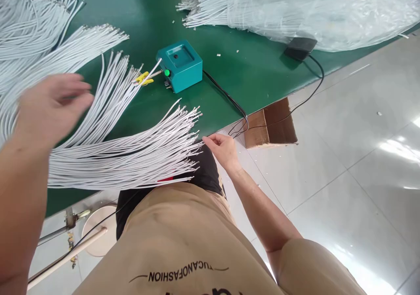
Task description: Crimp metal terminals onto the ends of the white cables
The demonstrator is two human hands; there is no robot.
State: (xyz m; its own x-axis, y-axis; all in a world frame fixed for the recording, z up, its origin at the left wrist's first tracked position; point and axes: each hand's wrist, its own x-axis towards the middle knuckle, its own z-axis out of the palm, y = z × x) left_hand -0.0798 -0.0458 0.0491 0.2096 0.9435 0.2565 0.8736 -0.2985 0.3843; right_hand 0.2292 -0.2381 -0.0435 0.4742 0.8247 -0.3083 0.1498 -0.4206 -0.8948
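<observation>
My right hand [223, 148] is at the table's front edge, thumb and forefinger pinched at the tip of one white cable. That cable's end belongs to the near bundle of white cables [131, 159], spread flat with its ends pointing right. Over the cables on the left hovers my left hand [54, 107], slightly blurred, with its fingers curved, a gap beside the thumb and nothing visible in it. A second bundle of white cables [108, 93] lies beyond the near one. Its ends reach toward a teal box [182, 67] with a green button and a yellow clip [143, 78] at its side.
More white cables [29, 28] are heaped at the far left. A plastic-wrapped cable bundle [295, 10] lies along the back right, beside a black adapter [300, 47] with a cord. Below the green table [223, 80] are a cardboard box [271, 126] and a round stool [101, 229].
</observation>
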